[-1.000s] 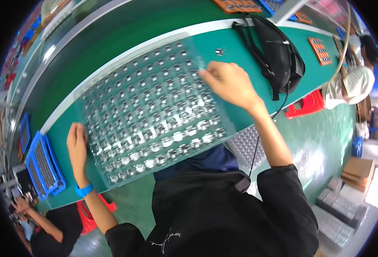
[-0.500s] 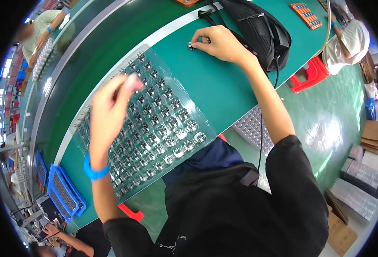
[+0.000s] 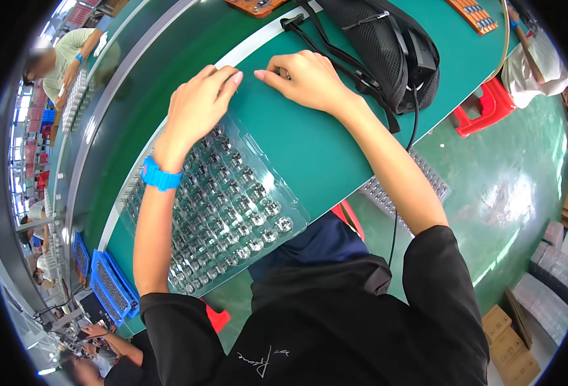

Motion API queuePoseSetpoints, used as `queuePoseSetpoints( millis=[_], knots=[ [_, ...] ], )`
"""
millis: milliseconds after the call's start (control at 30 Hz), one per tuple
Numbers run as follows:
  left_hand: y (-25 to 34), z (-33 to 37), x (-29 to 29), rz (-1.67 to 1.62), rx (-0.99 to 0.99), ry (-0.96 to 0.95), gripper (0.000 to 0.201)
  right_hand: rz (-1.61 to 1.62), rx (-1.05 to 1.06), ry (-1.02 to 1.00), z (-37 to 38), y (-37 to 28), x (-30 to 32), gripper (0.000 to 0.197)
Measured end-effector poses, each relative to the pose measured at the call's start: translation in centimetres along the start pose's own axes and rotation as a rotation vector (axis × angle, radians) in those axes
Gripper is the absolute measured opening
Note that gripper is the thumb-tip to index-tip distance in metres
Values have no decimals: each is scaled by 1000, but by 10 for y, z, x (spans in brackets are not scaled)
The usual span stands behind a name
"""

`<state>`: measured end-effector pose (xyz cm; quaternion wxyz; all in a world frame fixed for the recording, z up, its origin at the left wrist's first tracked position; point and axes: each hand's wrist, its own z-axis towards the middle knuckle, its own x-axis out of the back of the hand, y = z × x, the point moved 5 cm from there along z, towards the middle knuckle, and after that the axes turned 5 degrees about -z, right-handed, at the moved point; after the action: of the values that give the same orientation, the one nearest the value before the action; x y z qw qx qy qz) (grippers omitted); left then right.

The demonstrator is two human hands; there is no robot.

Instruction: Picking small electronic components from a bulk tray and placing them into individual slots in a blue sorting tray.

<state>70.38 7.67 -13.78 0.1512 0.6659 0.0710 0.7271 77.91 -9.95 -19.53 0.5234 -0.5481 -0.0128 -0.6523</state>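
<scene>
My left hand [image 3: 201,104], with a blue wristband [image 3: 160,175] on its wrist, is over the far end of a clear plastic tray [image 3: 285,191]. Its thumb and fingers are drawn together; whatever they hold is hidden. Facing it across a small gap, my right hand [image 3: 308,82] has curled fingers around a small metal part [image 3: 284,74], partly visible in the palm. The thumb points toward my left hand. Rows of small round metallic parts [image 3: 256,219] fill the tray's pockets, and my left forearm covers some of them.
A black bag [image 3: 377,58] with straps and a cable lies right of my right hand on the green table [image 3: 309,151]. Orange racks [image 3: 473,16] are at the far edge. Blue trays [image 3: 113,289] stand at left, a red stool [image 3: 486,109] at right. Other people work nearby.
My left hand has moved right and away from above the tray toward my right hand. My right hand has shifted slightly left and nearer, and the part at its fingertips no longer shows.
</scene>
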Motion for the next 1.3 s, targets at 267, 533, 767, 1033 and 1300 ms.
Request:
queuePoseSetpoints(
  millis=[267, 533, 767, 1033, 1300],
  knots=[
    [-17, 7, 3, -170, -64, 15, 26, 4, 8, 50, -1, 5, 0, 29],
    [-7, 25, -7, -55, 91, -54, 46, 23, 5, -69, -1, 2, -1, 20],
    [3, 32, -26, -86, -18, -22, 38, 180, -74, -29, -1, 9, 2, 20],
    [-7, 31, -35, -267, -63, 20, 32, 464, -185, 26, 6, 31, 7, 19],
    [-16, 16, -17, -796, 85, 36, 35, 660, -273, 32, 5, 31, 9, 22]
  ],
)
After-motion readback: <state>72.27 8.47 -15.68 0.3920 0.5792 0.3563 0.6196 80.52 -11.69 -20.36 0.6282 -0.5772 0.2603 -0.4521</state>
